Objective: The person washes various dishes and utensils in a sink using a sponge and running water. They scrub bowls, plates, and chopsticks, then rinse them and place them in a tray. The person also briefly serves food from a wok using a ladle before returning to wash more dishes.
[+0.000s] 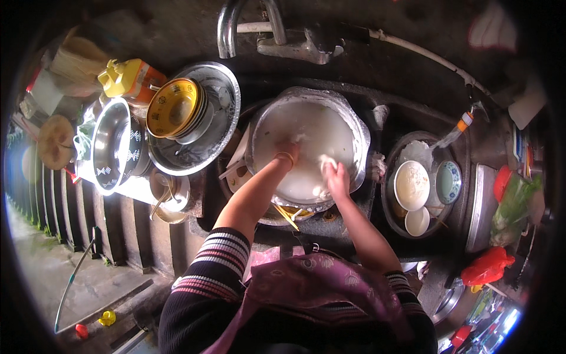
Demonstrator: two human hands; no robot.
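Note:
A large metal pot (361, 132) full of cloudy, whitish water stands in the sink before me. My left hand (289, 152) is sunk in this water past the wrist, which wears a gold-coloured bangle; its fingers are hidden. My right hand (337, 177), blurred, is at the pot's right side, over the water, with a pale, wet cloth-like thing (327, 160) at its fingers. Chopsticks (286, 217) and a yellow dish lie under the pot's near edge.
A metal faucet (227, 35) hangs above the pot. At left, yellow bowls (172, 108) are stacked in a metal basin (208, 155), beside a colander (110, 146) and a yellow-orange jug (132, 79). At right, an oval basin (391, 212) holds bowls (411, 186) under a hose.

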